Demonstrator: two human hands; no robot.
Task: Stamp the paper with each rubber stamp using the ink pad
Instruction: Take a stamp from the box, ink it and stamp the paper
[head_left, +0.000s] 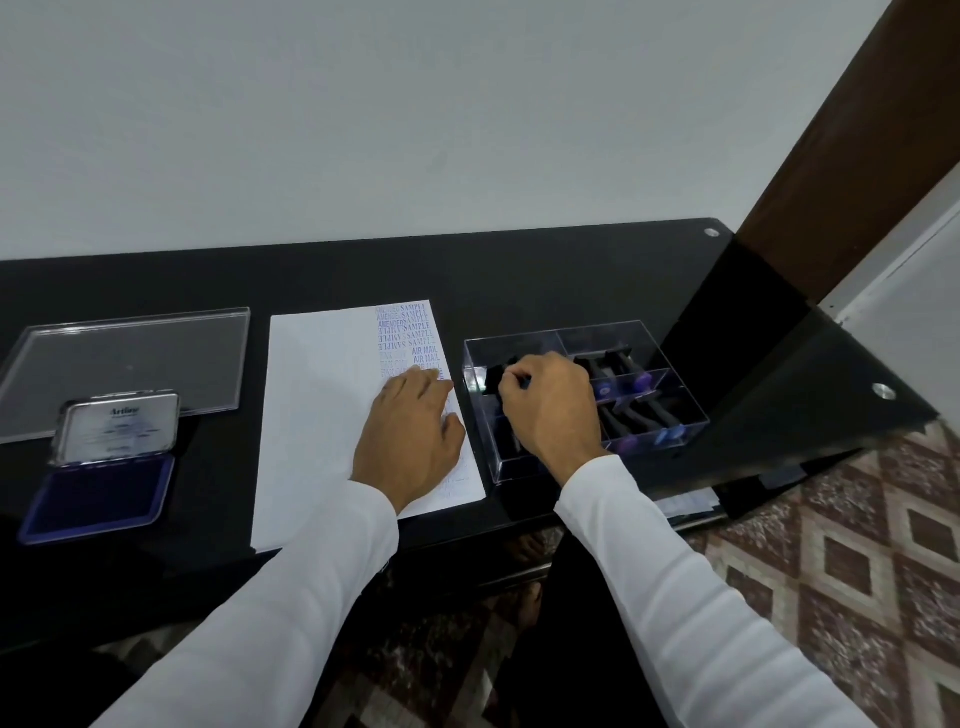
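While the black desk (519, 270) carries everything, the white paper (322, 415) at its middle serves as the landmark. Its right edge bears columns of blue stamped words, among them SAMPLE and AIR MAIL. Left of the paper lies a clear flat lid (130, 358), and in front of that lid sits the ink pad (98, 493), its metal cover standing open above the blue pad. Right of the paper stands a clear compartment box (670, 364) holding black-handled rubber stamps (613, 376). The left hand (410, 441) rests flat on the paper's right part, fingers straight. The right hand (550, 410) reaches into the box's left compartments, fingers curled round a dark stamp handle (511, 362).
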